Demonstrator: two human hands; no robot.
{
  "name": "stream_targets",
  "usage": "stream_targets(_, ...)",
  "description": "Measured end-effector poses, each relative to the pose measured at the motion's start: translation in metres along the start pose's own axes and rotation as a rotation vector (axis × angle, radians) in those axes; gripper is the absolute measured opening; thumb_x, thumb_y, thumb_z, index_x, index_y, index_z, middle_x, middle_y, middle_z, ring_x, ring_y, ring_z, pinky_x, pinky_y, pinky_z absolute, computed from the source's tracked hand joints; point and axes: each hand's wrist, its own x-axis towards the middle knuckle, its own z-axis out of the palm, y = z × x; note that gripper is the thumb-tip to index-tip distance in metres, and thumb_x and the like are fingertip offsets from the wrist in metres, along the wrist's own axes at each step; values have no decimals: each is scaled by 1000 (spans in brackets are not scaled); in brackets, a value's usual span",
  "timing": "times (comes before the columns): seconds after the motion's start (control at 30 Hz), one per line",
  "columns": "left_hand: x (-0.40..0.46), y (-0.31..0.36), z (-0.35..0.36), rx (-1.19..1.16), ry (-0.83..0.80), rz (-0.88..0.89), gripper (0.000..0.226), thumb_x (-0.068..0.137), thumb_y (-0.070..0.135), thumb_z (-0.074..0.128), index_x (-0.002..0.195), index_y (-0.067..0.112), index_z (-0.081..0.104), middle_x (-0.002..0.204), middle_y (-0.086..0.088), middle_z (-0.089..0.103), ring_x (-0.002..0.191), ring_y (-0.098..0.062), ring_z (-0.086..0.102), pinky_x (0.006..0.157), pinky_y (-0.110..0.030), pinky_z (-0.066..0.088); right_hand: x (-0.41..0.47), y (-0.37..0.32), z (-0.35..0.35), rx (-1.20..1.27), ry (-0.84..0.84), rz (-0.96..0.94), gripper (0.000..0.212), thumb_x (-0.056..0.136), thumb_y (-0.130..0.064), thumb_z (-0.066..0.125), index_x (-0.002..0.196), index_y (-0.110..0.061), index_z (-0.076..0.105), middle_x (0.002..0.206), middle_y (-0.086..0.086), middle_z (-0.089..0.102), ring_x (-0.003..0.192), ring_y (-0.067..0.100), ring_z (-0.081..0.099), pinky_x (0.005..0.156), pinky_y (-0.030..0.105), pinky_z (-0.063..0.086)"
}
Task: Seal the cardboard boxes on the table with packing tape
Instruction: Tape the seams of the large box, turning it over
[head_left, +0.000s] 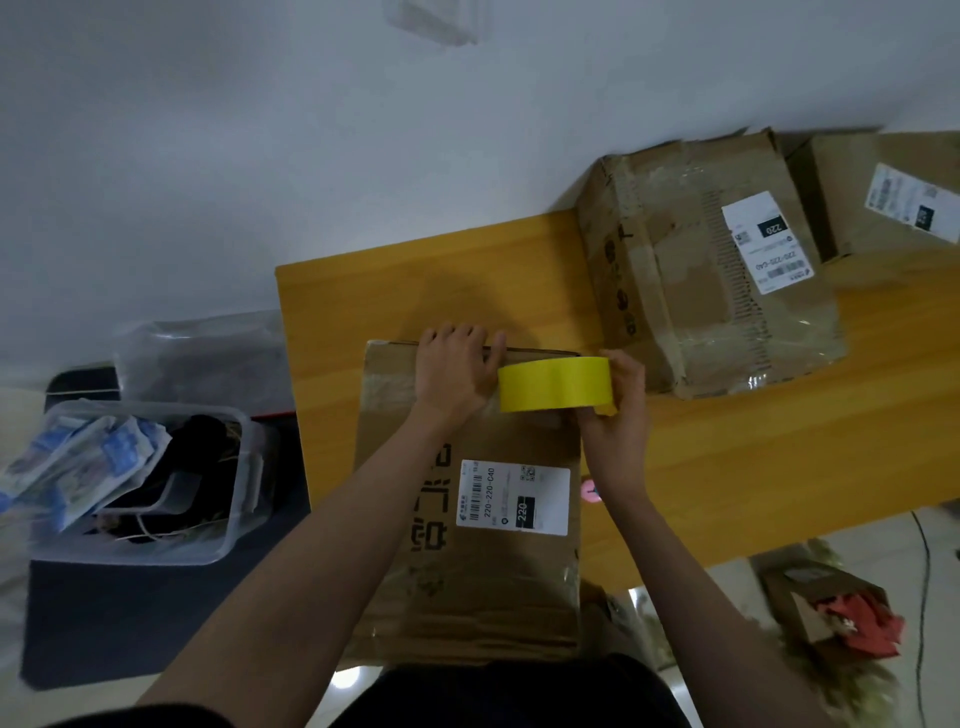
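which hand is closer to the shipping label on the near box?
Right. The right hand grips the yellow tape roll just above the label's far right corner; the left hand presses the box's far edge, farther away.

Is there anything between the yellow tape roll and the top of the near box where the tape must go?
Nothing visible. The right hand holds the tape roll over the box, beside the left hand pressing on its top.

Dim, flat, cool light; soft blur toward 9 o'clock and 5 o'clock; wide-angle bending at the edges.
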Motion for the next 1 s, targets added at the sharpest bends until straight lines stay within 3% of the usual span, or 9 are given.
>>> stream_targets(0.1, 3, -1, 3, 18, -22, -4, 54, 104, 46, 25, 81, 19, 65, 84, -1, 69, 84, -24, 61, 78, -38, 37, 0, 8, 4, 43, -87, 52, 34, 93, -21, 65, 126, -20, 55, 118, -2, 66, 107, 17, 64, 82, 39, 53)
stream_targets(0.27, 4, -1, 6, 38, -34, -22, 55, 102, 45, 25, 79, 18, 67, 81, -1, 69, 85, -25, 61, 78, -38, 38, 8, 4, -2, -21, -160, 28, 32, 89, -6, 57, 117, -22, 53, 100, -3, 65, 81, 10, 60, 64, 28, 41)
stream_targets(0.4, 3, -2, 8, 45, 40, -29, 48, 99, 37, 36, 68, 15, 65, 68, -2, 66, 72, -27, 61, 68, -36, 40, 2, -11, 0, -11, -146, -33, 34, 87, -9, 61, 118, -21, 53, 102, -2, 65, 87, 12, 61, 67, 28, 45)
stream_targets(0.53, -1, -4, 5, 22, 17, 14, 46, 103, 37, 35, 76, 16, 65, 76, 0, 66, 78, -25, 59, 73, -37, 36, 3, -14, -22, -66, 38, -70, 40, 82, -20, 55, 122, -13, 57, 113, 4, 62, 103, 21, 59, 81, 32, 46)
stream_targets(0.67, -1, -1, 1, 13, 14, -3, 49, 105, 37, 32, 79, 15, 68, 77, 0, 67, 80, -23, 59, 74, -37, 39, 17, 13, -77, -294, 289, -16, 55, 68, 12, 51, 120, -7, 55, 116, 18, 54, 101, 32, 52, 72, 31, 33)
stream_targets(0.73, 0, 0, 1, 10, 8, -3, 49, 105, 36, 33, 78, 15, 68, 75, 0, 66, 78, -23, 59, 74, -38, 40, 14, 21, -86, -369, 301, 8, 63, 65, 19, 50, 122, -7, 52, 117, 21, 50, 98, 32, 49, 68, 31, 28)
stream_targets(0.87, 0, -2, 2, 4, 3, -1, 46, 105, 35, 35, 77, 15, 66, 74, 1, 65, 75, -22, 58, 73, -38, 41, 9, 27, -77, -378, 318, 3, 55, 70, 21, 56, 122, 4, 52, 116, 26, 53, 100, 31, 48, 65, 28, 22)
stream_targets(1.0, -1, 0, 0, 4, 23, -1, 43, 104, 34, 40, 76, 15, 67, 73, 0, 65, 75, -23, 58, 72, -37, 38, 6, 30, -81, -438, 332, 35, 62, 67, 21, 54, 124, -3, 54, 117, 22, 50, 99, 34, 50, 62, 31, 22)
